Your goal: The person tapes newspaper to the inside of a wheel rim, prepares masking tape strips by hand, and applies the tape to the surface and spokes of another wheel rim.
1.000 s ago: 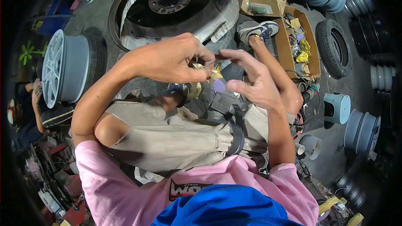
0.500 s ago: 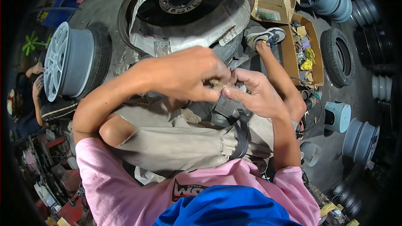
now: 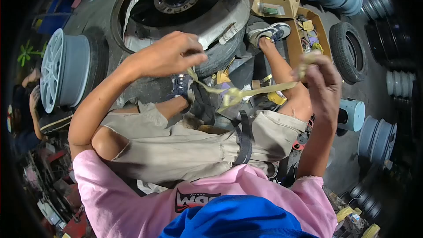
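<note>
A crumpled, twisted strip of yellowish masking tape [image 3: 260, 90] spans the gap between my two hands, sagging into a tangle near its middle. My left hand [image 3: 174, 52] is closed at one end of it, in front of the large wheel; its fingertips are partly blurred. My right hand [image 3: 321, 81] pinches the other end, where more tape is bunched between thumb and fingers. Beyond my hands stands a large wheel with a tyre [image 3: 116, 26], its rim masked with newspaper [image 3: 229, 17].
Cardboard boxes [image 3: 293, 39] with scraps stand beyond my right foot [image 3: 271, 33]. A loose tyre [image 3: 348, 53], a light-blue container [image 3: 351, 114] and several rims lie to the right. At left, another person's hand [image 3: 34, 98] is near a grey spoked wheel [image 3: 53, 70].
My hands were close together over a small bunch of tape. They have moved apart, the left up and left, the right up and right, drawing the strip out between them.
</note>
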Action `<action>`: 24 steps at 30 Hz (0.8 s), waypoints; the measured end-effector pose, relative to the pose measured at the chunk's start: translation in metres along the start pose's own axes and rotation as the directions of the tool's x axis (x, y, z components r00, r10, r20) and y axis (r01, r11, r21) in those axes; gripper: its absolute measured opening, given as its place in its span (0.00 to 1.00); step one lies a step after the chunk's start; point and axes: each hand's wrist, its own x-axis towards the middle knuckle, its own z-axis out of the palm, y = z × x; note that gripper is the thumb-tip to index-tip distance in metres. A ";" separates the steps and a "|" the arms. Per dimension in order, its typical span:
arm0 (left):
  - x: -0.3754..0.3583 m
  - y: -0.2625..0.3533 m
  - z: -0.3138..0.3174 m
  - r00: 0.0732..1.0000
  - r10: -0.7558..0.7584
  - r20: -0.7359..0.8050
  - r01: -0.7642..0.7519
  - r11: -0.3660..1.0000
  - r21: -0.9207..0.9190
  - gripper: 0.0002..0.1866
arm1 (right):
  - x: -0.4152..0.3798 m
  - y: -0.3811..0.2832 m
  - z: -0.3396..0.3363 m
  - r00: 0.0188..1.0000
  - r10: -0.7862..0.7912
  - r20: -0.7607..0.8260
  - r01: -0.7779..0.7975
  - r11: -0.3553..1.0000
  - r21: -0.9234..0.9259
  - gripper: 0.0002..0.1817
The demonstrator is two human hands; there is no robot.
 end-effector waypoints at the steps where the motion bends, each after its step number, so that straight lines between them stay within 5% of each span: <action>1: 0.004 -0.008 -0.001 1.000 0.012 -0.002 -0.012 1.000 0.006 0.17 | 0.001 -0.009 -0.007 0.992 -0.126 -0.011 0.125 0.991 -0.043 0.11; 5: 0.000 -0.043 0.012 0.980 -0.187 -0.067 0.189 0.981 0.035 0.26 | -0.011 -0.060 -0.028 0.869 -0.443 -0.219 0.477 0.868 0.140 0.15; 8: -0.018 -0.068 0.022 0.961 -0.261 0.086 0.211 0.902 0.377 0.35 | -0.030 -0.087 -0.096 0.797 -0.485 -0.360 0.593 0.738 0.321 0.16; 12: -0.040 -0.110 0.031 0.965 -0.263 0.008 0.259 0.952 0.161 0.32 | -0.054 -0.086 -0.142 0.677 -0.417 -0.607 0.660 0.709 0.249 0.14; 14: -0.058 -0.098 0.041 0.884 -0.454 -0.112 0.443 0.890 -0.111 0.29 | -0.065 -0.072 -0.151 0.700 -0.322 -0.638 0.608 0.736 0.297 0.10; 15: -0.068 -0.110 0.050 0.882 -0.460 -0.107 0.448 0.887 -0.114 0.29 | -0.074 -0.065 -0.167 0.704 -0.315 -0.637 0.602 0.740 0.300 0.10; 17: -0.110 -0.174 0.086 0.820 -0.414 -0.396 0.466 0.884 0.041 0.27 | -0.103 -0.065 -0.225 0.630 -0.340 -0.698 0.686 0.665 0.295 0.07; 18: -0.147 -0.218 0.112 0.708 -0.558 -0.433 0.609 0.793 -0.027 0.26 | -0.124 -0.074 -0.256 0.719 -0.296 -0.629 0.661 0.569 0.489 0.05; 19: -0.184 -0.261 0.138 0.571 -0.683 -0.456 0.727 0.679 -0.107 0.25 | -0.130 -0.079 -0.282 0.570 -0.405 -0.715 0.758 0.594 0.268 0.06; 21: -0.228 -0.257 0.153 0.412 -0.864 -0.289 0.845 0.481 -0.233 0.25 | -0.130 -0.101 -0.259 0.597 -0.404 -0.693 0.646 0.754 0.117 0.07; 24: -0.244 -0.219 0.151 0.412 -0.893 -0.181 0.853 0.448 -0.267 0.24 | -0.102 -0.116 -0.216 0.692 -0.493 -0.527 0.600 0.799 0.041 0.08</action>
